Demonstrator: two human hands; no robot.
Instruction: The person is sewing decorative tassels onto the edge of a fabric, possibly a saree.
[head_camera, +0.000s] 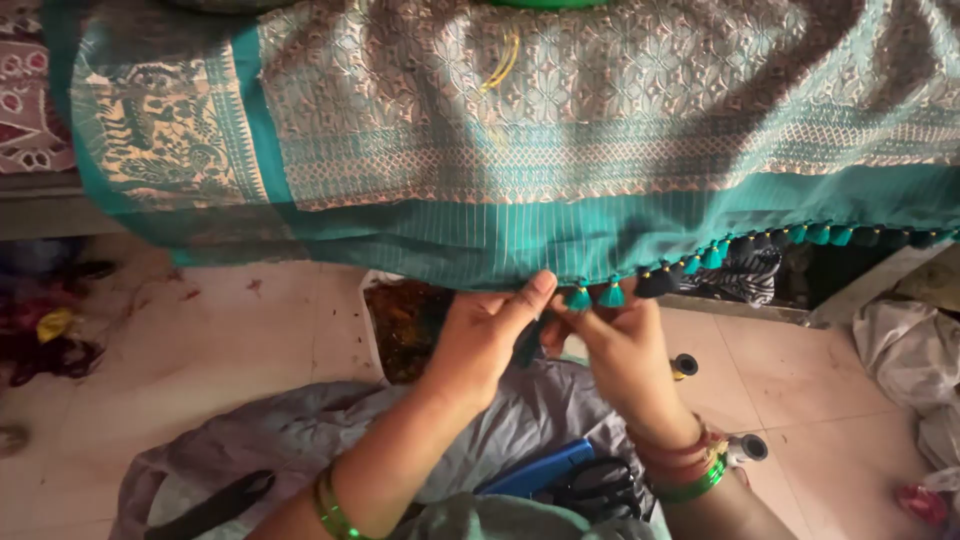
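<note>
scissors (600, 487) in lap | both grips pinched on tassel (579, 297), saree hem (500, 262)

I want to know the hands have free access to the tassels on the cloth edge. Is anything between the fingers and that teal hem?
Nothing visible does. The left hand and right hand already pinch the teal cloth hem beside the teal tassels.

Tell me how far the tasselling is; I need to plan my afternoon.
Done: teal tassels line the sari hem to the right. In hand: both hands, left and right, pinch the hem by the last tassel. Left: the bare hem leftward.
</note>
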